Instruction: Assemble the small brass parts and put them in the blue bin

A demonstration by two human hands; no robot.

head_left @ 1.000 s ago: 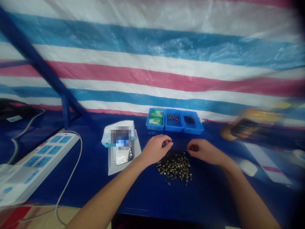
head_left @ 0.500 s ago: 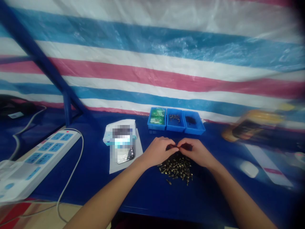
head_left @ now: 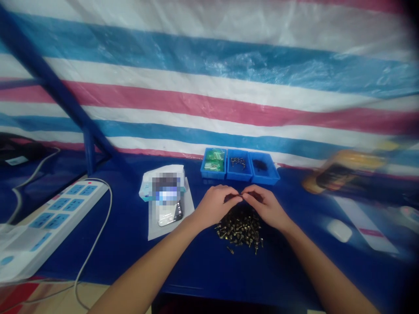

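My left hand and my right hand meet fingertip to fingertip over a pile of small brass-coloured screw-like parts on the blue table. Both hands are pinched closed. Whatever lies between the fingertips is too small and too hidden to name. A single loose part lies just in front of the pile. Behind my hands stand three joined blue bins: the left bin holds green-and-white packets, the middle bin small metal screw-like parts, the right bin a dark heap of tiny pieces.
Left of my hands, a lit phone leans by a white tissue pack. A white power strip with a cable lies far left. On the right are a white rounded case, a white strip and a blurred yellow-brown package.
The whole view has shifted slightly, so most things sit a little further left. My hands keep their pinch over the pile, with the fingertips only slightly changed.
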